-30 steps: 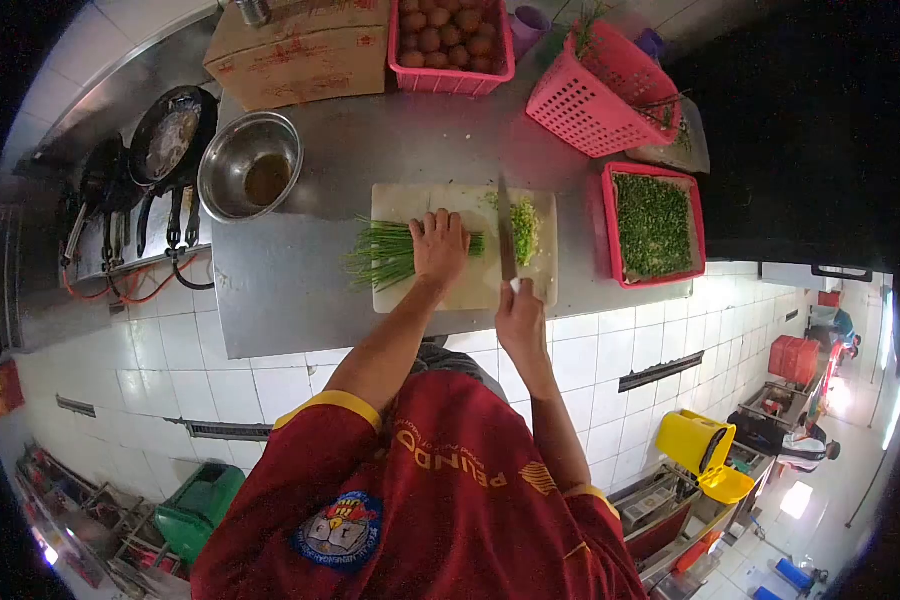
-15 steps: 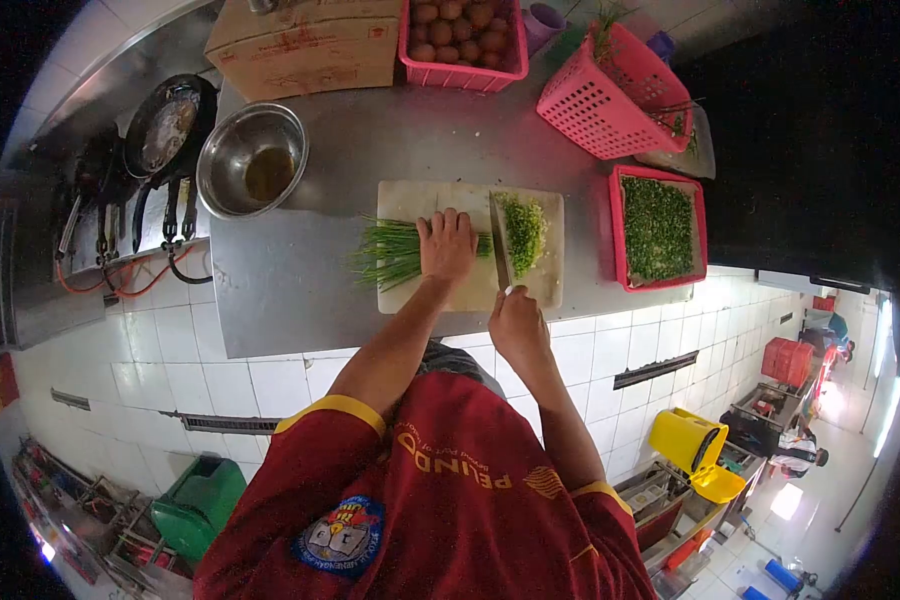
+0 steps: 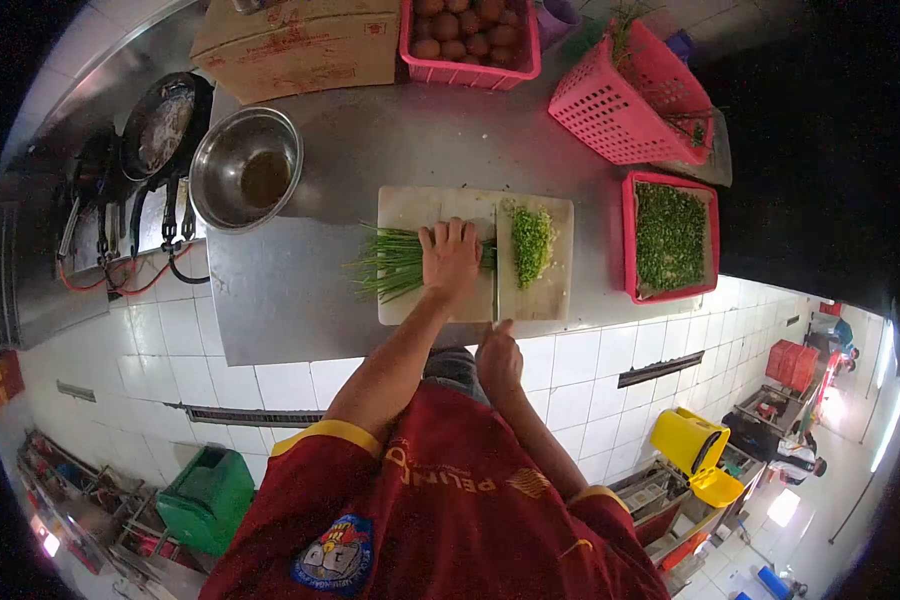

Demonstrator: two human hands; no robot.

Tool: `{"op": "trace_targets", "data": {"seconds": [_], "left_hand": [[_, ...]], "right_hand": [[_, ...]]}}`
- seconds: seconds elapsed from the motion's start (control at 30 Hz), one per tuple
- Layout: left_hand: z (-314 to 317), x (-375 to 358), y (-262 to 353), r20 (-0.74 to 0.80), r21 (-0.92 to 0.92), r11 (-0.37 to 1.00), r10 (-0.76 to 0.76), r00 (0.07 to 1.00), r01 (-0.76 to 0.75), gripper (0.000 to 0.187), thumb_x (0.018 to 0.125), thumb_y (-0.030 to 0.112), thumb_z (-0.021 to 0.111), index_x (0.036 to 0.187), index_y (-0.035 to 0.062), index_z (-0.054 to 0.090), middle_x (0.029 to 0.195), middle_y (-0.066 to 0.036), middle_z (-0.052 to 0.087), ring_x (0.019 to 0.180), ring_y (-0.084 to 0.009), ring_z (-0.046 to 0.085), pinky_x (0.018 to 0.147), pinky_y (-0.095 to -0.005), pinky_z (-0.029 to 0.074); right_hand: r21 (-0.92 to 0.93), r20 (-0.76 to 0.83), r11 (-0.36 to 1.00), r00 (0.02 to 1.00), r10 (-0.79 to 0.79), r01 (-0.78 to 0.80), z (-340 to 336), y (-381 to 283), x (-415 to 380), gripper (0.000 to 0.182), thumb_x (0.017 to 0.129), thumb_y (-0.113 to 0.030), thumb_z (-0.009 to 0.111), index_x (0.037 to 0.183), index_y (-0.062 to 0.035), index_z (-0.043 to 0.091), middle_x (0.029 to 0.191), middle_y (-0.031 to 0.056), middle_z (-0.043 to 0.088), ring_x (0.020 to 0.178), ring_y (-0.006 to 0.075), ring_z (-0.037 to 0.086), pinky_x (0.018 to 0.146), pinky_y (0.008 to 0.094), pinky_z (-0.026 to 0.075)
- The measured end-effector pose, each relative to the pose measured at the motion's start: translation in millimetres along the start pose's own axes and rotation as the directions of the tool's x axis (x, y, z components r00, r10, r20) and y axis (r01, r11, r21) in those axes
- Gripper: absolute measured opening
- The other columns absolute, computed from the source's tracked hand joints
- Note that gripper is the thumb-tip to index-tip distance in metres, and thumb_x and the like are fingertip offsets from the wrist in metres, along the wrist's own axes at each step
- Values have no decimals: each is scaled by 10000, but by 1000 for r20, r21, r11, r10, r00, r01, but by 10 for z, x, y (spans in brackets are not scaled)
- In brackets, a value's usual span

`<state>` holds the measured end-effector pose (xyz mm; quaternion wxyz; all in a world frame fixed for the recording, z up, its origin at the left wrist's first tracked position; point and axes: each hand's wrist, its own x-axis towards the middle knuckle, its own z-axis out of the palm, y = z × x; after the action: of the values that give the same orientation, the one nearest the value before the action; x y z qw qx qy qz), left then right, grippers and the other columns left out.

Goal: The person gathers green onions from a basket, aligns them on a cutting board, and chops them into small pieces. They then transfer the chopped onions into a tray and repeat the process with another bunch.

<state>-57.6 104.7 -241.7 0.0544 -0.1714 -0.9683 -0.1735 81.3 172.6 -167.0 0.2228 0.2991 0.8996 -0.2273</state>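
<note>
A bunch of green onions (image 3: 395,262) lies across the pale cutting board (image 3: 410,305), its long green ends sticking out past the left edge. My left hand (image 3: 451,262) presses down on the bunch and holds it near its cut end. In my right hand (image 3: 499,360), beyond the board's front edge, is the handle of a knife (image 3: 496,285). The blade shows almost edge-on, a thin line across the board just right of the bunch. To the right of the blade sits a loose pile of chopped green onion (image 3: 532,245), with small bits scattered around it.
Right of the board stands a pink tray (image 3: 631,240) of chopped greens, with a pink perforated basket (image 3: 610,105) behind it. A steel bowl (image 3: 210,175) holding some liquid stands left. At the back are a cardboard box (image 3: 300,50) and a pink crate (image 3: 470,73) of eggs.
My right hand has drawn the knife back toward my body, and its blade has turned from showing its flat side to nearly edge-on. My left hand stays on the bunch.
</note>
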Motion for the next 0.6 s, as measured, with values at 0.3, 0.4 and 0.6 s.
{"op": "trace_targets", "data": {"seconds": [0.3, 0.4, 0.6], "left_hand": [[-34, -14, 14, 14, 21, 1000, -7, 1000, 7, 260, 885, 270, 566, 1062, 81, 561, 1064, -100, 504, 1055, -288, 485, 955, -555, 329], [-27, 14, 20, 53, 39, 999, -20, 998, 18, 279, 886, 284, 566, 1081, 83, 562, 1081, -94, 501, 1068, -285, 481, 969, -549, 320], [-39, -5, 26, 89, 26, 999, -28, 996, 26, 314, 898, 293, 552, 1126, 77, 562, 1096, -93, 503, 1074, -282, 477, 979, -553, 318]], "right_hand": [[57, -256, 969, 942, -218, 240, -36, -117, 570, 294, 957, -210, 478, 984, 80, 437, 772, 335, 605, 748, 507, 607, 622, 555, 489], [-91, -250, 956, 923, -294, 280, -348, -190, 428, 292, 946, -200, 486, 979, 89, 461, 757, 338, 606, 739, 495, 617, 639, 547, 507], [-127, 34, 985, 993, -113, 116, -837, -384, -159, 306, 965, -221, 441, 993, 81, 483, 862, 312, 637, 829, 461, 648, 728, 520, 538]]}}
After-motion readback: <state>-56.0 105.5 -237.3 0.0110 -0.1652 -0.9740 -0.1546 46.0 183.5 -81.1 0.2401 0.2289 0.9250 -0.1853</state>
